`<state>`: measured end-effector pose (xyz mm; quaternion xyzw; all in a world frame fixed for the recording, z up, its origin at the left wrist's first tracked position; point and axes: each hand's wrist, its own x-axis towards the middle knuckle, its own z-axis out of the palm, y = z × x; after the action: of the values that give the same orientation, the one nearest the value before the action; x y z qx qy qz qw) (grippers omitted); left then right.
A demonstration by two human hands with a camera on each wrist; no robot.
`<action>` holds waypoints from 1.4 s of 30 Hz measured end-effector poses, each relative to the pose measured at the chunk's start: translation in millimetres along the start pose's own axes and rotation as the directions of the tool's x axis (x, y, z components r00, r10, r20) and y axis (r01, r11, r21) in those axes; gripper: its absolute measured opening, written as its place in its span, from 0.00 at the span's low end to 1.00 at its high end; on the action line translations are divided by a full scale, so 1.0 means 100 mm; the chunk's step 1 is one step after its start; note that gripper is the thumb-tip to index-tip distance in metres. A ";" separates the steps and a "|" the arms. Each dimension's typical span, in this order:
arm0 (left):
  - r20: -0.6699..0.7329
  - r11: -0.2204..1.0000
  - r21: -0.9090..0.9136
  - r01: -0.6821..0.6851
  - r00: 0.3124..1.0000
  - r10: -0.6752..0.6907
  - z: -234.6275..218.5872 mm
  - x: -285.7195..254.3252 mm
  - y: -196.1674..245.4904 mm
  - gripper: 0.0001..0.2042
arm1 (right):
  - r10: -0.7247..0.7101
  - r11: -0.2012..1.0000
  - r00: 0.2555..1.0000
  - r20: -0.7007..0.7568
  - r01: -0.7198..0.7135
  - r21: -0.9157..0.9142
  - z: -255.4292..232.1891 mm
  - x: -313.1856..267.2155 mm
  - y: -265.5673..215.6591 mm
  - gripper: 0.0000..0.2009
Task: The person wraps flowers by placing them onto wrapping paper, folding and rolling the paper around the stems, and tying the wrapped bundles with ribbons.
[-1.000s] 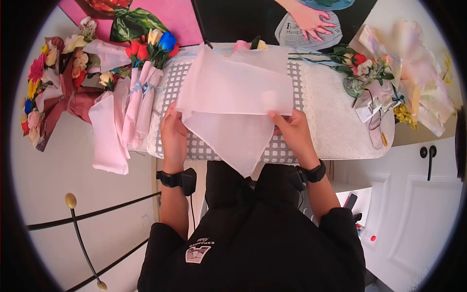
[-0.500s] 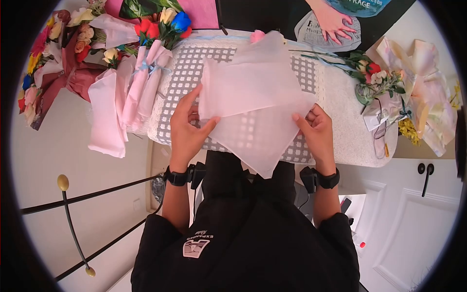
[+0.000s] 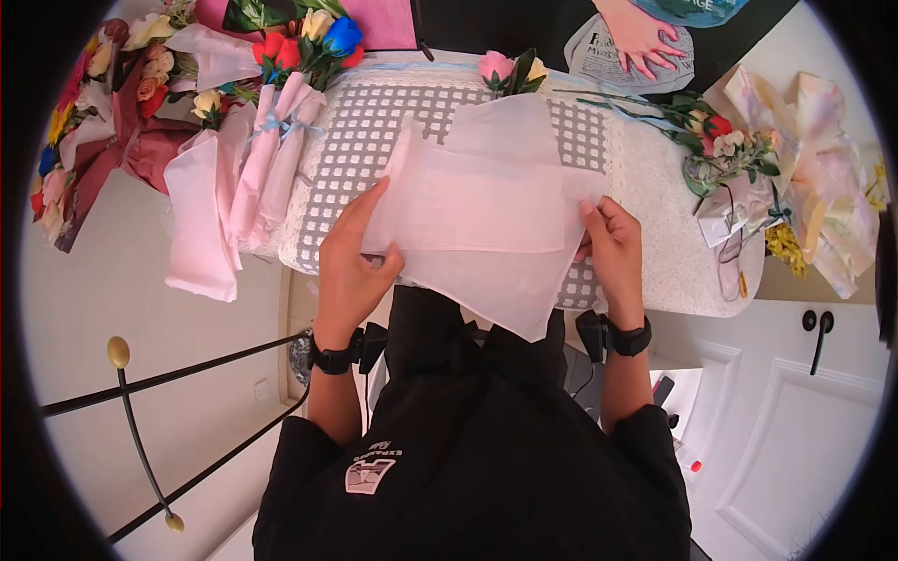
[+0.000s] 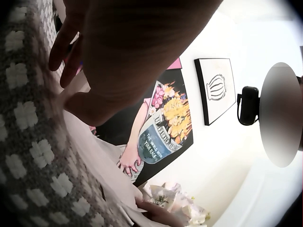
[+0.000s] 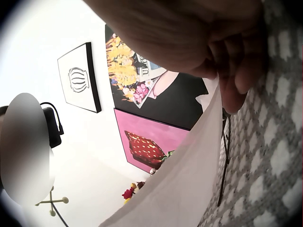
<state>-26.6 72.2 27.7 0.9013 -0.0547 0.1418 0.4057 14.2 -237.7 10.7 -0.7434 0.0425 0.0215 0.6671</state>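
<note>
A sheer pale pink wrapping sheet [image 3: 486,210] lies folded over itself on the table, one corner pointing toward the person's lap. My left hand [image 3: 354,262] touches its left edge, fingers extended and thumb spread apart. At the right edge, my right hand [image 3: 615,248] pinches the sheet, thumb on top and fingers curled beneath. Beyond the far edge, a pink rose [image 3: 496,65] and a cream rose [image 3: 536,71] show their heads; the sheet hides what lies below them. Dark thin stems [image 5: 224,165] show beneath the sheet in the right wrist view.
A grey-and-white checked cloth [image 3: 351,131] covers the middle of the table. Pink-wrapped flowers [image 3: 267,173] and a large bouquet [image 3: 126,140] lie at left. Toward the right are flowers in a glass jar [image 3: 702,173], eyeglasses [image 3: 730,257] and a pastel-wrapped bouquet [image 3: 823,178].
The sheet's far edge has come down toward the person, uncovering more of the roses. Its front fold tilted and then levelled. My left fingers have straightened along the left edge; the right hand keeps its pinch.
</note>
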 end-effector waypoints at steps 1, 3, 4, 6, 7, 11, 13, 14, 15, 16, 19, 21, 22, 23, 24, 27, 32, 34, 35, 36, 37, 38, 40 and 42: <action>0.025 0.999 -0.042 0.000 1.000 0.001 -0.02 -0.01 0.01 0.34 | -0.010 1.000 1.000 -0.015 0.010 -0.022 0.00 0.00 -0.01 0.11; 0.050 0.997 -0.083 0.002 0.999 0.002 -0.05 -0.03 -0.03 0.33 | -0.011 1.000 1.000 -0.022 0.011 -0.020 -0.02 0.01 0.02 0.12; 0.055 0.996 -0.089 -0.014 0.998 0.019 -0.07 -0.06 -0.07 0.32 | -0.015 1.000 1.000 -0.027 0.014 -0.018 -0.04 0.02 0.03 0.12; 0.060 0.995 -0.096 -0.031 0.998 0.036 -0.08 -0.08 -0.08 0.30 | -0.007 1.000 1.000 -0.031 0.007 -0.010 -0.05 0.02 0.05 0.13; 0.089 0.975 -0.221 0.036 0.996 -0.017 -0.10 -0.09 -0.06 0.28 | 0.001 1.000 0.999 -0.034 -0.001 -0.003 -0.05 0.02 0.05 0.13; 0.138 0.886 -0.447 0.122 0.988 -0.066 -0.13 -0.12 -0.10 0.21 | 0.066 0.988 0.995 -0.077 -0.054 0.141 0.02 -0.04 -0.08 0.14; 0.130 0.868 -0.474 0.150 0.987 -0.100 -0.12 -0.13 -0.11 0.19 | 0.087 0.996 0.996 -0.008 -0.087 -0.002 0.04 -0.05 -0.16 0.13; 0.123 0.847 -0.502 0.176 0.984 -0.131 -0.11 -0.14 -0.12 0.17 | 0.088 0.996 0.996 -0.009 -0.088 -0.001 0.05 -0.07 -0.14 0.13; 0.125 0.847 -0.501 0.176 0.984 -0.131 -0.10 -0.15 -0.15 0.17 | 0.005 0.999 1.000 0.024 -0.004 -0.032 0.08 -0.09 -0.10 0.13; 0.091 0.824 -0.533 0.192 0.981 -0.169 -0.08 -0.17 -0.19 0.16 | -0.076 0.995 0.995 0.059 0.080 -0.061 0.08 -0.11 -0.08 0.14; 0.044 0.763 -0.588 0.267 0.953 -0.300 -0.07 -0.18 -0.17 0.14 | -0.029 0.999 0.998 0.057 0.031 -0.037 0.04 -0.12 -0.08 0.16; 0.030 0.720 -0.614 0.323 0.921 -0.388 -0.06 -0.18 -0.18 0.13 | -0.023 0.999 0.999 0.040 0.024 -0.025 -0.01 -0.13 -0.09 0.16; 0.018 0.692 -0.669 0.272 0.936 -0.351 -0.04 -0.19 -0.21 0.14 | -0.016 1.000 1.000 0.021 0.017 -0.013 -0.03 -0.13 -0.10 0.16; 0.004 0.658 -0.720 0.220 0.950 -0.314 -0.04 -0.18 -0.22 0.15 | -0.017 1.000 1.000 0.023 0.017 -0.013 -0.05 -0.12 -0.07 0.16; 0.001 0.659 -0.719 0.220 0.949 -0.315 -0.05 -0.17 -0.20 0.15 | -0.063 0.997 0.998 0.009 0.063 0.041 -0.08 -0.11 -0.01 0.15; 0.070 0.587 -0.766 0.260 0.943 -0.325 -0.08 -0.14 -0.15 0.18 | -0.102 0.987 0.995 -0.014 0.103 0.126 -0.08 -0.12 -0.07 0.14; 0.115 0.622 -0.726 0.292 0.944 -0.309 -0.11 -0.15 -0.27 0.19 | -0.050 0.993 0.999 -0.012 0.051 0.109 -0.16 -0.12 -0.01 0.14; 0.130 0.673 -0.679 0.293 0.951 -0.282 -0.14 -0.14 -0.22 0.19 | -0.098 0.990 0.994 0.037 0.094 0.101 -0.18 -0.11 0.02 0.14; 0.149 0.720 -0.630 0.291 0.955 -0.255 -0.16 -0.13 -0.19 0.18 | -0.098 0.990 0.994 0.039 0.094 0.101 -0.17 -0.12 0.00 0.14; 0.147 0.720 -0.630 0.291 0.955 -0.257 -0.16 -0.12 -0.14 0.18 | -0.084 0.991 0.995 0.045 0.079 0.106 -0.15 -0.14 -0.05 0.15; 0.141 0.727 -0.625 0.286 0.957 -0.255 -0.16 -0.10 -0.09 0.16 | -0.070 0.992 0.996 0.052 0.064 0.112 -0.13 -0.15 -0.09 0.16; 0.135 0.733 -0.620 0.281 0.958 -0.253 -0.16 -0.10 -0.06 0.14 | -0.070 0.992 0.996 0.056 0.063 0.113 -0.13 -0.16 -0.09 0.16; 0.128 0.741 -0.594 0.313 0.946 -0.297 -0.14 -0.08 -0.07 0.13 | -0.046 0.994 0.997 0.057 0.041 0.100 -0.14 -0.17 -0.09 0.17; 0.122 0.746 -0.570 0.344 0.934 -0.337 -0.12 -0.07 -0.13 0.12 | -0.034 0.996 0.998 0.060 0.028 0.088 -0.14 -0.19 -0.13 0.17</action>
<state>-33.3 90.2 23.7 0.7286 0.0674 0.0371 0.6806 -3.5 -249.1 26.6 -0.7130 0.0113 0.0322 0.7003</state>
